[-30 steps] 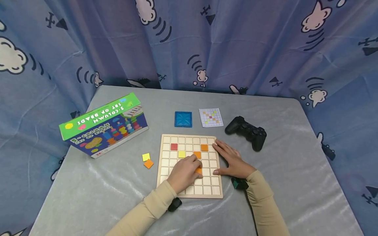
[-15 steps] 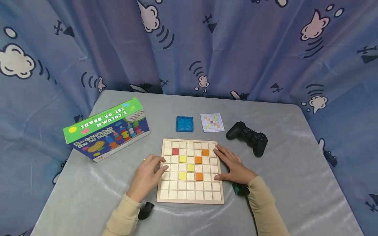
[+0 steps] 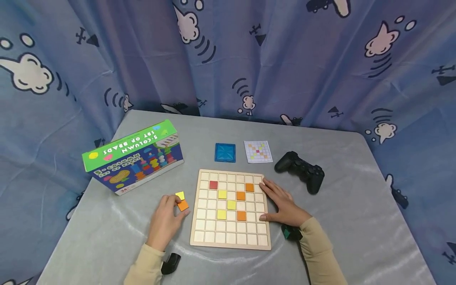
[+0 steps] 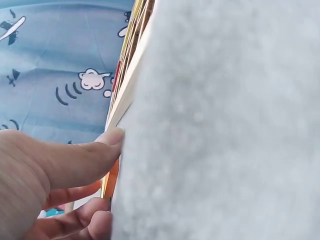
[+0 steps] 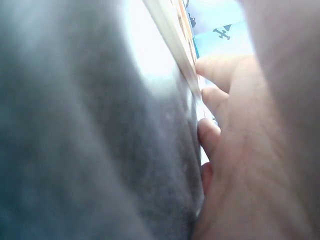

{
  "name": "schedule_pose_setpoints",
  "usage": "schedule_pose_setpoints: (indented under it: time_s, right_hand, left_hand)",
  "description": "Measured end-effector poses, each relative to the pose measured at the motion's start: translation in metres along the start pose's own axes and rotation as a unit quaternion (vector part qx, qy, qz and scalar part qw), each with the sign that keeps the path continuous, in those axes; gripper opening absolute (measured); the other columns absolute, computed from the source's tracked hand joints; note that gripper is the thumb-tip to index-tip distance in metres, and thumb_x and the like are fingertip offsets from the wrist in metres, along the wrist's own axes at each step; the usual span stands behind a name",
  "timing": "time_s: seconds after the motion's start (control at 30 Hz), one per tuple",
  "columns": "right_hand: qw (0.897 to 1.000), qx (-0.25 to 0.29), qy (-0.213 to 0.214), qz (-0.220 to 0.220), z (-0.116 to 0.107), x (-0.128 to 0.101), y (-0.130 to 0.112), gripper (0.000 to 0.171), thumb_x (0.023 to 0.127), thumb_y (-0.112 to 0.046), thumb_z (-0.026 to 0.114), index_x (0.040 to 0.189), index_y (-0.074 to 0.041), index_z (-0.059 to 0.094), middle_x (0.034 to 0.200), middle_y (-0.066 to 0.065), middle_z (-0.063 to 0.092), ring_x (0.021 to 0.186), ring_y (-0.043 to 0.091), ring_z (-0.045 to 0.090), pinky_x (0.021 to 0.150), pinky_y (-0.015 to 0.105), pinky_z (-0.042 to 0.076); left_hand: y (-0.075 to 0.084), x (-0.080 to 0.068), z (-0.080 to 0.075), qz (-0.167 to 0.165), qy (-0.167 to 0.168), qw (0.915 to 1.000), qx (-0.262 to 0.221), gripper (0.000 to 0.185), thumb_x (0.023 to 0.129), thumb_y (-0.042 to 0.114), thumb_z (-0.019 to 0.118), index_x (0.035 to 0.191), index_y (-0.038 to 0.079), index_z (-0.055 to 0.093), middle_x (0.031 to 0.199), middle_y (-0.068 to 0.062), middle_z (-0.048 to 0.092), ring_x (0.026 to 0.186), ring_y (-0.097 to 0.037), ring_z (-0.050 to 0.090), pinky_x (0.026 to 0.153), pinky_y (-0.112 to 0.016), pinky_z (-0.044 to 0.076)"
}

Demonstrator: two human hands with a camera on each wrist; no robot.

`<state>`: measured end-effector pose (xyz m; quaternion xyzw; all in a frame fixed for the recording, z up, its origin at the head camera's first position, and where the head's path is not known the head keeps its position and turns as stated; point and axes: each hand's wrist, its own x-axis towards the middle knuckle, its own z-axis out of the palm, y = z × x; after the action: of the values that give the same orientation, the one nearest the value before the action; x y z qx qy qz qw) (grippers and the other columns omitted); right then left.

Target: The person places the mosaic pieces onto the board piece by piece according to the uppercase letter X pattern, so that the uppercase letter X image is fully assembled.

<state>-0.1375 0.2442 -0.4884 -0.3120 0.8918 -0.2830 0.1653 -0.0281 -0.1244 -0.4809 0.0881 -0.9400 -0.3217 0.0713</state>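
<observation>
Where board edge ends, left hand (image 3: 164, 221) on orange tile (image 3: 183, 205)

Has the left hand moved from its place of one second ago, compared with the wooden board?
Yes. The left hand left the wooden board and went to the left, off its edge; it now pinches the loose orange tile on the table.

backdrop: blue curtain (image 3: 285, 59), cloud and plane print | furniture: table (image 3: 356, 221), grey cloth cover
</observation>
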Motion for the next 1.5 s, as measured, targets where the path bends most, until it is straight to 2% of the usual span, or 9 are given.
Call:
schedule_pose_setpoints:
  time_s: [0.33,0.67,0.8,0.9,1.0,1.17,1.27,1.5]
  right_hand:
    - [1.000,-0.001,-0.002,0.006,0.002,-0.002,0.001,0.102,0.077,-0.052,0.074,0.155,-0.021,0.015,0.161,0.004,0.006,0.147,0.034,0.004,0.107,0.063,0.009]
    - [1.000,0.002,-0.010,0.017,-0.003,0.001,-0.002,0.102,0.077,-0.051,0.074,0.155,-0.021,0.015,0.162,0.003,0.005,0.147,0.034,0.005,0.107,0.062,0.008]
    - [1.000,-0.005,-0.009,0.017,-0.003,0.002,-0.002,0.103,0.077,-0.052,0.074,0.155,-0.021,0.014,0.162,0.002,0.005,0.147,0.034,0.005,0.107,0.063,0.009]
    - [1.000,-0.006,-0.010,0.020,-0.003,0.002,-0.003,0.103,0.077,-0.054,0.073,0.155,-0.023,0.014,0.162,0.002,0.004,0.147,0.033,0.005,0.106,0.064,0.009]
    - [1.000,-0.002,-0.012,0.025,-0.003,0.002,-0.004,0.103,0.077,-0.054,0.073,0.155,-0.023,0.014,0.162,0.001,0.004,0.147,0.033,0.004,0.106,0.064,0.008]
    - [1.000,-0.002,-0.011,0.022,-0.004,0.003,-0.006,0.103,0.077,-0.053,0.074,0.155,-0.021,0.015,0.162,0.002,0.005,0.147,0.033,0.005,0.107,0.064,0.008]
    - [1.000,-0.003,-0.011,0.019,-0.004,0.003,-0.005,0.102,0.077,-0.053,0.074,0.155,-0.021,0.015,0.162,0.003,0.005,0.147,0.033,0.005,0.106,0.064,0.008]
    - [1.000,-0.002,-0.009,0.017,-0.003,0.002,-0.004,0.102,0.077,-0.052,0.074,0.155,-0.021,0.015,0.162,0.003,0.005,0.147,0.033,0.005,0.106,0.065,0.009]
  left_hand:
    - [-0.002,-0.002,0.001,0.004,0.005,1.0000,-0.006,0.029,0.079,0.012,0.079,0.101,0.004,0.063,0.097,-0.009,0.057,0.080,-0.020,0.057,0.065,-0.034,0.046]
    - [-0.003,0.000,-0.002,0.015,-0.007,0.9996,-0.021,0.029,0.076,0.011,0.081,0.098,0.003,0.064,0.096,-0.009,0.058,0.070,-0.015,0.049,0.063,-0.030,0.042]
    - [0.003,-0.007,-0.005,0.034,-0.024,0.9984,-0.039,0.031,0.076,0.013,0.082,0.101,0.007,0.066,0.094,-0.003,0.059,0.068,-0.010,0.046,0.061,-0.025,0.041]
    - [0.013,-0.013,-0.005,0.054,-0.051,0.9957,-0.055,0.030,0.076,0.015,0.082,0.102,0.010,0.067,0.096,0.001,0.058,0.067,-0.007,0.045,0.059,-0.022,0.040]
    - [0.022,-0.019,-0.002,0.076,-0.077,0.9922,-0.061,0.028,0.076,0.016,0.082,0.100,0.011,0.068,0.095,0.003,0.057,0.067,-0.006,0.044,0.059,-0.020,0.039]
    - [0.031,-0.024,0.007,0.096,-0.097,0.9893,-0.052,0.028,0.075,0.018,0.082,0.098,0.011,0.068,0.090,0.004,0.055,0.065,-0.004,0.041,0.058,-0.019,0.037]
    - [0.033,-0.026,0.011,0.097,-0.099,0.9892,-0.048,0.027,0.075,0.018,0.083,0.097,0.013,0.068,0.091,0.005,0.053,0.068,-0.005,0.041,0.060,-0.020,0.038]
    - [0.033,-0.029,0.017,0.115,-0.084,0.9883,-0.055,0.028,0.072,0.019,0.084,0.095,0.017,0.069,0.091,0.006,0.050,0.080,-0.009,0.050,0.072,-0.026,0.046]
